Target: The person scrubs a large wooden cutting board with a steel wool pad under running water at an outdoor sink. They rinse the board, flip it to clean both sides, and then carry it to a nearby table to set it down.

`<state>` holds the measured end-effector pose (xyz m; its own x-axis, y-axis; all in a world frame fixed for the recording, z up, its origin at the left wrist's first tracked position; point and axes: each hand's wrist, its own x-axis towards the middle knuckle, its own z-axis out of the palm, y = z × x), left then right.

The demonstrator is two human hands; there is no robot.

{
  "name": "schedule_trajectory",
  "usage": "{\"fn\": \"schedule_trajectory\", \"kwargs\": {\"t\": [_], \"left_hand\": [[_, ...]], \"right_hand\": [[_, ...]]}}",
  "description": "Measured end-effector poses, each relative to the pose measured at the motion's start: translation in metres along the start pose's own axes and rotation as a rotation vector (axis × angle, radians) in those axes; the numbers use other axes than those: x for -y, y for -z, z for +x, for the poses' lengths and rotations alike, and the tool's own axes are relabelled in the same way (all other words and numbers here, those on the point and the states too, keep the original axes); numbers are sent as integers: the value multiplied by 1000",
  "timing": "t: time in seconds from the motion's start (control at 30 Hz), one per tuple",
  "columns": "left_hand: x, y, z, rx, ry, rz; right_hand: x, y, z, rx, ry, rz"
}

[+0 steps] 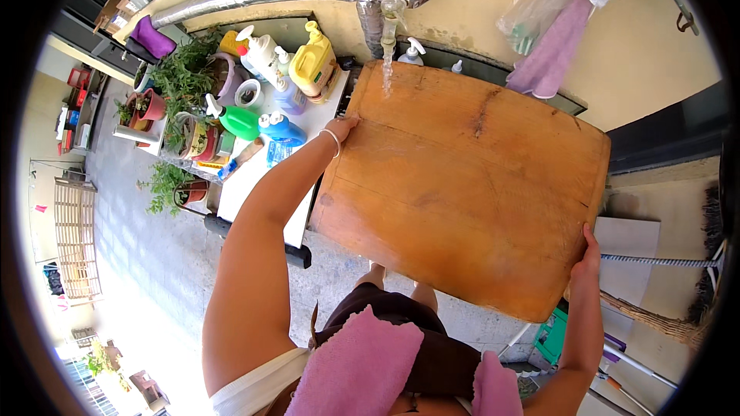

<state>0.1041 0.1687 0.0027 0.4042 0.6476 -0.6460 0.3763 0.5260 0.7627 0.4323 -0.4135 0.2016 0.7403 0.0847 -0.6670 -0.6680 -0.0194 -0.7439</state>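
Note:
A large wooden board (462,192), wet and shiny on top, is tilted in front of me beneath a running tap (393,15). Water (388,75) falls on its far left part. Along the board's left edge, my left hand (344,129) is closed on the wood, a white bracelet at its wrist. My right hand (587,259) grips the right edge near the close corner, thumb along the rim. The fingers beneath the board are hidden on both sides. Whatever supports the board from below is also hidden.
Left of the board, a white counter (258,177) carries detergent bottles (312,62) and potted plants (185,69). A pink towel (551,46) hangs on the back wall. Long handles and a broom (655,316) lean at right. A pink cloth (362,362) hangs over my front.

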Motion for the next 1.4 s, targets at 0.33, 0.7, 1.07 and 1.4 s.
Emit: {"fn": "schedule_trajectory", "kwargs": {"t": [0.33, 0.7, 1.07, 1.4], "left_hand": [[-58, -74, 36, 111, 79, -167], [-45, -59, 50, 84, -28, -141], [-50, -75, 27, 208, -64, -391], [-51, -67, 2, 209, -156, -444]], "right_hand": [[-33, 40, 17, -71, 19, 292], [-68, 25, 31, -70, -4, 361], [-71, 41, 27, 86, 109, 396], [-67, 27, 15, 182, 237, 427]]}}
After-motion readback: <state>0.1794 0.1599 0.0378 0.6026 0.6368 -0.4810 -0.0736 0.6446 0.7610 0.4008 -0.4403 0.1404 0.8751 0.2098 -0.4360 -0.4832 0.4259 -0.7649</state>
